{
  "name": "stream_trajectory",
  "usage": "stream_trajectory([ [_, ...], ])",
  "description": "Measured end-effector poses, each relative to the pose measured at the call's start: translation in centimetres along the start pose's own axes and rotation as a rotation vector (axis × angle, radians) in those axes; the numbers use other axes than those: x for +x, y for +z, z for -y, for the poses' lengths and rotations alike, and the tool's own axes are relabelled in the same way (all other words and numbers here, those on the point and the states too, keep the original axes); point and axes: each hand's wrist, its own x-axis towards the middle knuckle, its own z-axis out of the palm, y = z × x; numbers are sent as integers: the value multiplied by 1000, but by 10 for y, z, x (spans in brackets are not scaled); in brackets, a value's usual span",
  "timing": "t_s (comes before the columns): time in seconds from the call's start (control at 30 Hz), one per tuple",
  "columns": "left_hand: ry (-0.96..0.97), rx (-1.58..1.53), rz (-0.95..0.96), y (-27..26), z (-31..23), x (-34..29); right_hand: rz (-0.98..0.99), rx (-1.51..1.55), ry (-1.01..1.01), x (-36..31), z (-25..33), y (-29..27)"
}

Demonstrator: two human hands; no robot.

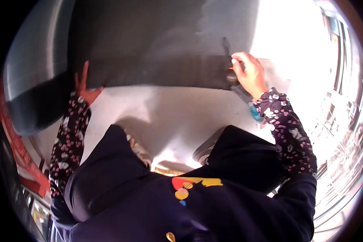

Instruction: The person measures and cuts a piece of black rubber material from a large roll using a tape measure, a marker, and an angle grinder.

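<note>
A broad dark grey sheet [149,48] lies in front of me, with a darker band along its near edge. My left hand [88,92] rests at the left end of that edge, its fingers stretched apart and holding nothing. Over the right end of the edge, my right hand [251,76] has its thumb and fingers closed in a pinch. A small orange tip shows beside the thumb, but what the hand grips is mostly hidden and blurred. Next to these fingers lies a thin dark object [226,46] of unclear kind. Below my right wrist is a teal object [255,113].
Pale floor [181,107] spreads between the sheet and my shoes [205,153]. At the left, a rounded dark fold or roll [36,107] bulges beside a red bar [22,149]. Strong glare washes out the right side, where several blurred things stand.
</note>
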Motion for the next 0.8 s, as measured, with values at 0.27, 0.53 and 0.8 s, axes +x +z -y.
stream_trajectory([
  [0.27,90,234,-30,0,32,5,516,-410,327,-35,-31,25],
  [0.53,27,53,-54,-6,15,16,57,-67,2,-106,-65,-83],
  [0.8,-154,335,63,-11,51,17,381,-160,501,-235,-171,-78],
])
